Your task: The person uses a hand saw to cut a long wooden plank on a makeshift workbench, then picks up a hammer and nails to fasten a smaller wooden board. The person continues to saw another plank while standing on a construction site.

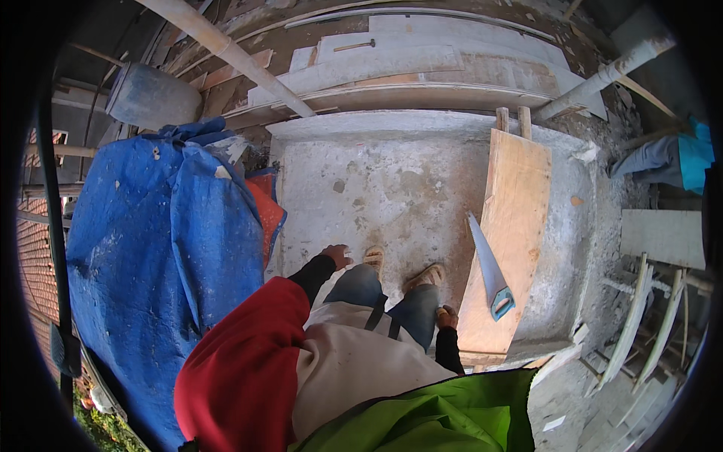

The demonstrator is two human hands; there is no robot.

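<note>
My left hand [337, 256], in a dark cuff below a red sleeve, hangs over the concrete floor with its fingers apart and nothing in them. My right hand [447, 317] is beside my right thigh, close to the left edge of a plywood board [516, 188]. Its fingers are small and partly hidden, so their grip does not show. The long board rests on wooden pieces that stick out at its far end. A handsaw [489, 264] lies on it, its teal handle toward me and its blade pointing away.
A large blue tarpaulin [135, 226] covers something at the left. Beyond a low concrete edge [392, 120] lie boards and a hammer [354, 46]. Slanting poles [233, 56] stand left and right. At the far right are a person in teal [694, 154] and a wooden frame [633, 324].
</note>
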